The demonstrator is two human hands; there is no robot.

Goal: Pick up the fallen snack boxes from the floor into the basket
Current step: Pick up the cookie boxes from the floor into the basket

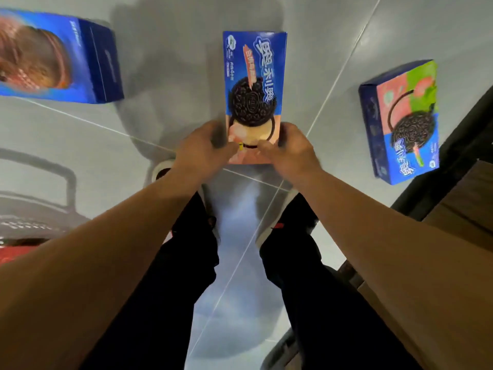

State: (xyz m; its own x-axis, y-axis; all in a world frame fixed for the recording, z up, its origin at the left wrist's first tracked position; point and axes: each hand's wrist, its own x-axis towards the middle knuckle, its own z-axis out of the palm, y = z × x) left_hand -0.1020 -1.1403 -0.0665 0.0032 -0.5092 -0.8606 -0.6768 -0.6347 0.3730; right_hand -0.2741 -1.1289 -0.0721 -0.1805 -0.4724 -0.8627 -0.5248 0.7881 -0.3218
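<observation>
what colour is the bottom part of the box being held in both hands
Peach-pink, below a blue upper part, on the middle box; seen in the head view.

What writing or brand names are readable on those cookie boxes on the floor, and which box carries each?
"奥利奥": large white brand lettering, running sideways down the middle box, which both hands grip at its near end.
Middle box, small print by the top-left badge and on the pink strip: too small and blurred to read.
Right box: white lettering near its lower corner, too blurred to read.
Left box: small side print, blurred, unreadable.
</observation>
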